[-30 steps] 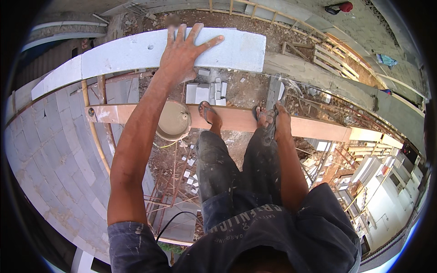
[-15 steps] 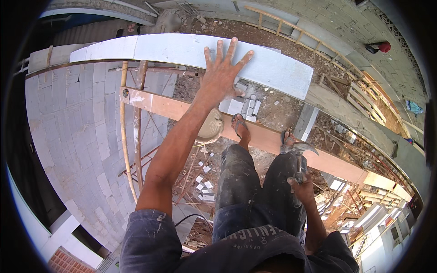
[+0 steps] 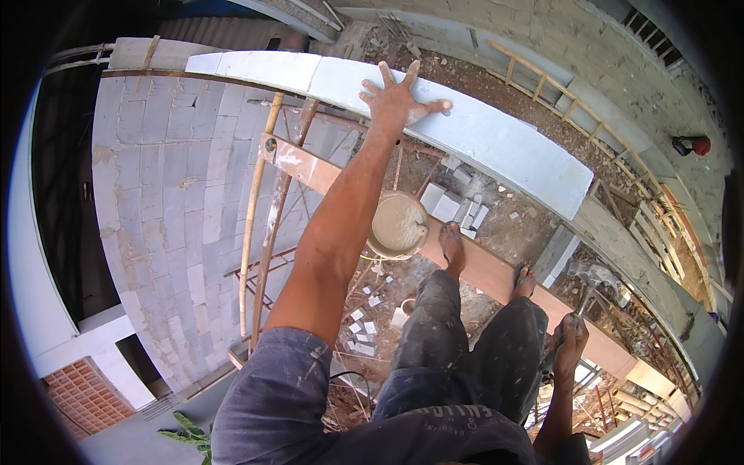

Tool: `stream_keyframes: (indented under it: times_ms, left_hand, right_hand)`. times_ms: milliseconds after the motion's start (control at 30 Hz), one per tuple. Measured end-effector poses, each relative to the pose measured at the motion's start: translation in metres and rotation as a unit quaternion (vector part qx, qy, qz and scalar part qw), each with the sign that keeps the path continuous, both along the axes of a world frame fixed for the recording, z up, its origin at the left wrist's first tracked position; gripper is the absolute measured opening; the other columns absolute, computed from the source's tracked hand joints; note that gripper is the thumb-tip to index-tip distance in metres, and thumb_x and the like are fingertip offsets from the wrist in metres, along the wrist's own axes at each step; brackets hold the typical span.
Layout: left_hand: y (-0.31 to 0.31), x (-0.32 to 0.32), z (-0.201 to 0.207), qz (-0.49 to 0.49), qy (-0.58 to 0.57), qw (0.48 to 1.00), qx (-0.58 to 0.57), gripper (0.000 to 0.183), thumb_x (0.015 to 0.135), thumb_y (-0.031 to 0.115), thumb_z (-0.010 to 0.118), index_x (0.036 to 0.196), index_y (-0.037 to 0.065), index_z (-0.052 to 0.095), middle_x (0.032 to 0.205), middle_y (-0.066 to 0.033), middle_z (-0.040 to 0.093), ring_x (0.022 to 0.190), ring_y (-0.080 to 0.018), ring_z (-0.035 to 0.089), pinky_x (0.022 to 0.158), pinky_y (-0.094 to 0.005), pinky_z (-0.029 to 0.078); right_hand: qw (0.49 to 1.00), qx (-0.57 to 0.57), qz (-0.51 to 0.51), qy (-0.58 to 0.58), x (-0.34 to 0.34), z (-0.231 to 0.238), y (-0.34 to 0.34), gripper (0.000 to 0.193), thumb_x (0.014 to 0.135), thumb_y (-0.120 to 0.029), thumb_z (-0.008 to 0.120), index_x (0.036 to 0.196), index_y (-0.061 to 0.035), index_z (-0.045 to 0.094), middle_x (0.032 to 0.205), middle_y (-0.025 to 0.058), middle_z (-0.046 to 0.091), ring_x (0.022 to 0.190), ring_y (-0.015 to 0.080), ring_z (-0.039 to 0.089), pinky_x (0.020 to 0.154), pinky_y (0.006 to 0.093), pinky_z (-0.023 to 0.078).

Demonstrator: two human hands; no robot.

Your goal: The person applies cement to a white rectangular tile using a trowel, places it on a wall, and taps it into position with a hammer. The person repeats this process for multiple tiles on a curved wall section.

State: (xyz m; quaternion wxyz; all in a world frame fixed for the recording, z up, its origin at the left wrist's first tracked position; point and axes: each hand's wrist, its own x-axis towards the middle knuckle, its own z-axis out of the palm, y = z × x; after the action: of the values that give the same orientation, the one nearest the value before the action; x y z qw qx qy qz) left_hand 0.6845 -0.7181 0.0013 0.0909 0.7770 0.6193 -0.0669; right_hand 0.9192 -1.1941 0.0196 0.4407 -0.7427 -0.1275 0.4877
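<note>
My left hand [image 3: 397,99] lies with fingers spread on a long white block [image 3: 465,116] along the top of the wall. Thumb and fingertips reach across its upper face, and nothing is held there. On the right, my right hand [image 3: 570,341] is closed around a metal hammer [image 3: 582,304]. The hammer's head is smeared by motion, and its handle passes through my fist. A round bucket [image 3: 380,249] of wet grey mortar stands beside the wooden plank [image 3: 496,271] under my sandalled feet, left of my left foot.
Bamboo and metal scaffold poles [image 3: 260,209] stand left of the bucket. A pale block wall [image 3: 170,209] fills the left side. Below the plank lie several cut block pieces [image 3: 364,329] and rubble. A wooden ladder-like frame [image 3: 573,105] lies beyond the wall at upper right.
The view has shifted, so the scene sits further right and lower. My right hand has moved outward with the hammer, away from my leg. My left hand stays on the white block.
</note>
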Motion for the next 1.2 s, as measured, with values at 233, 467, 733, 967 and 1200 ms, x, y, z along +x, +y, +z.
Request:
stream_keyframes:
  times_ms: [233,467,733,967,1200]
  left_hand:
    - [0.005,-0.005,-0.003,-0.027,0.006,0.999,-0.017,0.109,0.052,0.088,0.065,0.144,0.034,0.045,0.158,-0.0256,0.012,0.134,-0.0668,0.013,0.108,-0.0715,0.017]
    - [0.006,-0.006,-0.006,-0.047,-0.007,0.999,0.0,0.105,0.053,0.088,0.064,0.141,0.034,0.049,0.156,-0.0291,0.015,0.131,-0.0694,0.014,0.104,-0.0753,0.018]
    - [0.005,-0.008,-0.01,-0.064,-0.018,0.998,0.024,0.104,0.054,0.086,0.066,0.142,0.032,0.049,0.155,-0.0308,0.015,0.131,-0.0699,0.016,0.104,-0.0756,0.018]
    - [0.005,-0.016,-0.011,-0.053,-0.008,0.998,0.014,0.104,0.055,0.087,0.065,0.141,0.032,0.049,0.157,-0.0281,0.014,0.132,-0.0685,0.014,0.106,-0.0747,0.016]
    - [0.004,-0.012,-0.007,-0.041,-0.014,0.999,-0.011,0.105,0.055,0.086,0.065,0.143,0.032,0.047,0.158,-0.0273,0.009,0.136,-0.0654,0.007,0.109,-0.072,0.012]
  right_hand:
    - [0.934,-0.089,-0.241,0.246,0.011,-0.076,0.024,0.018,0.1,-0.025,0.048,0.1,-0.0072,0.053,0.066,-0.0016,0.049,0.048,0.0097,0.048,0.04,0.0246,0.041]
    - [0.938,-0.004,-0.219,0.269,0.024,-0.119,0.096,0.015,0.1,-0.027,0.05,0.097,-0.0117,0.053,0.067,-0.002,0.049,0.05,0.0094,0.047,0.041,0.0256,0.04]
    - [0.898,0.091,-0.326,0.281,0.065,-0.146,0.075,0.018,0.101,-0.025,0.047,0.09,-0.0105,0.05,0.063,-0.0036,0.043,0.051,0.0087,0.045,0.044,0.0251,0.043]
    - [0.948,-0.049,-0.183,0.257,-0.003,-0.053,0.123,0.022,0.099,-0.027,0.049,0.084,-0.01,0.05,0.061,-0.0009,0.047,0.045,0.0111,0.045,0.039,0.028,0.041]
    - [0.942,-0.158,-0.188,0.228,0.012,-0.067,0.03,0.02,0.097,-0.026,0.054,0.085,-0.0105,0.05,0.062,-0.0005,0.047,0.044,0.01,0.045,0.038,0.0277,0.042]
